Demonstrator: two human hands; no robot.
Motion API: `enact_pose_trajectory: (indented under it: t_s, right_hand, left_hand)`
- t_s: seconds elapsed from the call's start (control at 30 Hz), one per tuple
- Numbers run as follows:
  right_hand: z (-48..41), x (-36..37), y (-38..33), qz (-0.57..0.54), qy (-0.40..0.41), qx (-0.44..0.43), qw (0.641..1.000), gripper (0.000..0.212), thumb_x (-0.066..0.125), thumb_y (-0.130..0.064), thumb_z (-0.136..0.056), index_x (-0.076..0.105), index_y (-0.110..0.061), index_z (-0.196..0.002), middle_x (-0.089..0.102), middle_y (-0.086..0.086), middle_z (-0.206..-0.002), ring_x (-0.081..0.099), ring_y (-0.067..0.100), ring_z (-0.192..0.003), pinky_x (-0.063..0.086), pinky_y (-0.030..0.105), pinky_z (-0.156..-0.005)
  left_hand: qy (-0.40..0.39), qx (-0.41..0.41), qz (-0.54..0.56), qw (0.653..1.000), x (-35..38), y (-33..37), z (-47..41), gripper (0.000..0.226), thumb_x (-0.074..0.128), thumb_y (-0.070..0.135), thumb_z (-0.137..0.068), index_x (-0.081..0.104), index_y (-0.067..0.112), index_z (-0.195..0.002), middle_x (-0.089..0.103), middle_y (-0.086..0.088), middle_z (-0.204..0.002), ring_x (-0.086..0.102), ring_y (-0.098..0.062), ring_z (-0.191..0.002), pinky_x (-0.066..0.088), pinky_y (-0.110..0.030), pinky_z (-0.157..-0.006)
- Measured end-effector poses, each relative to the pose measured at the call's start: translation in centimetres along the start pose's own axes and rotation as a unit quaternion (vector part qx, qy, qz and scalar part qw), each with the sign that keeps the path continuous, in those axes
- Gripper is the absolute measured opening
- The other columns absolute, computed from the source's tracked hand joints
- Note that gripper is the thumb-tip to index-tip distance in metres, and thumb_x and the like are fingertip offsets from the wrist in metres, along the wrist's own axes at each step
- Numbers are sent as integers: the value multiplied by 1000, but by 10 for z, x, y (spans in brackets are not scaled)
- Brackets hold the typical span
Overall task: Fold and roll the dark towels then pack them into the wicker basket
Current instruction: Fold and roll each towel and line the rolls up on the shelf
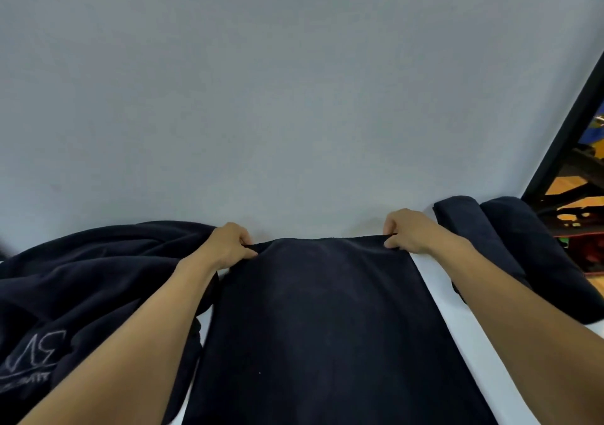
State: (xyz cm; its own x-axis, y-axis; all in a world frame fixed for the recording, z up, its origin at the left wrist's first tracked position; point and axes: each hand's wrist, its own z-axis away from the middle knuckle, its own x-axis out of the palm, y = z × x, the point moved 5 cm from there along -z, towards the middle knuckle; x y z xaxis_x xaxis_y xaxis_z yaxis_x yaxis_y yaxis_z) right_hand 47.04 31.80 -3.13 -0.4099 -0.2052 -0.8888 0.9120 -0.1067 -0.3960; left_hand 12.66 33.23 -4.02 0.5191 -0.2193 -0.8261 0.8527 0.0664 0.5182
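A dark navy towel (pixel 323 320) lies spread flat on the white table (pixel 457 333) in front of me. My left hand (pixel 228 245) pinches its far left corner and my right hand (pixel 408 230) pinches its far right corner, with the far edge stretched between them. A heap of loose dark towels (pixel 85 281) with pale lettering lies at the left. Two rolled dark towels (pixel 510 248) lie side by side at the right. No wicker basket is in view.
A plain grey-white wall (pixel 294 81) rises right behind the table. At the far right a black frame edge (pixel 565 124) borders a gap showing an orange floor and dark clutter below.
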Motion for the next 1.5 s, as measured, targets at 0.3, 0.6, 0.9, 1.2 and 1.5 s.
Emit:
enact_pose_trajectory:
  t_s: [0.3,0.6,0.9,1.2,1.5]
  right_hand:
    - [56,-82,-29,-28,128,-67,989,18,58,-19,-94,66,-11,-108,61,2,-101,54,18,-92,39,26,-77]
    - [198,-204,-74,-329,336,-171,865,7,64,-17,-92,65,-16,-98,60,-3,-83,54,8,-63,39,9,-47]
    - [298,-113,-21,-112,145,-152,971,4,71,-18,-88,71,-21,-84,67,1,-72,59,12,-68,39,11,-53]
    - [331,-21,15,-108,-53,-70,990,7,66,-15,-90,71,-10,-93,59,1,-71,50,0,-58,35,19,-52]
    - [204,-53,-1,-129,190,-97,968,5,68,-18,-88,68,-18,-84,61,-5,-66,56,10,-65,43,21,-59]
  left_hand:
    - [49,47,28,997,-68,31,41,7,65,19,-91,66,14,-86,67,-7,-90,63,-24,-87,53,-34,-77]
    - [269,218,275,897,-205,107,183,8,74,7,-83,71,6,-91,70,-12,-94,66,-22,-89,56,-34,-85]
    - [10,170,119,978,-111,63,279,9,76,4,-78,74,5,-87,72,-18,-91,66,-21,-85,53,-36,-90]
    - [-128,68,107,984,-14,16,299,11,67,1,-87,75,8,-89,75,-6,-90,71,-22,-92,58,-35,-86]
    - [258,80,107,957,-36,27,201,17,72,9,-85,73,9,-102,65,2,-94,55,-12,-89,38,-24,-80]
